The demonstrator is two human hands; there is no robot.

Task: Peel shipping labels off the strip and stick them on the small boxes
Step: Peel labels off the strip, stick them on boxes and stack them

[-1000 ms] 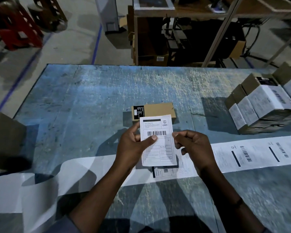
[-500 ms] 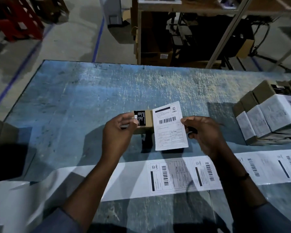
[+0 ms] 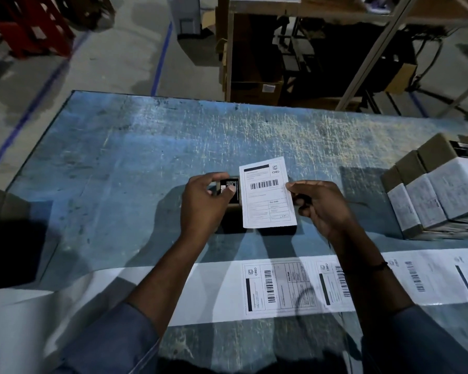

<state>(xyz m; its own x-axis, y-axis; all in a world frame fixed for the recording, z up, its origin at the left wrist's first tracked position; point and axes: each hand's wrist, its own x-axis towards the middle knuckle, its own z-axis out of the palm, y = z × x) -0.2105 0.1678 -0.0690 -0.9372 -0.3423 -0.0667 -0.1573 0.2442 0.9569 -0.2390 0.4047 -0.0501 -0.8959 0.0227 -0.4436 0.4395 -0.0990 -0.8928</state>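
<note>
**Peeled label held over a small box at mid-worktop**

Along the near edge of the scratched blue worktop (image 3: 119, 157) lies a long white label strip (image 3: 216, 295). Its left stretch is bare backing; printed barcode labels (image 3: 277, 288) remain on it from the middle rightwards, partly under the person's right forearm.

Further in, about mid-worktop, both arms reach forward. The left hand (image 3: 203, 203) grips the left end of a small brown cardboard box (image 3: 231, 209), fingers curled over its far side and the thumb pressed on a black sticker (image 3: 231, 184) on its top. The box is closed, so its contents cannot be told. The right hand (image 3: 322, 206) pinches the right edge of a loose white shipping label (image 3: 268, 193) between thumb and forefinger, the other fingers curled beneath. The label stands printed side up over the right part of the box, covering it; whether it already touches the cardboard cannot be told.

At the right edge sits a cluster of closed brown boxes wrapped in white labels (image 3: 438, 195). A larger plain cardboard box (image 3: 0, 211) sits at the left edge, in shadow.
</note>
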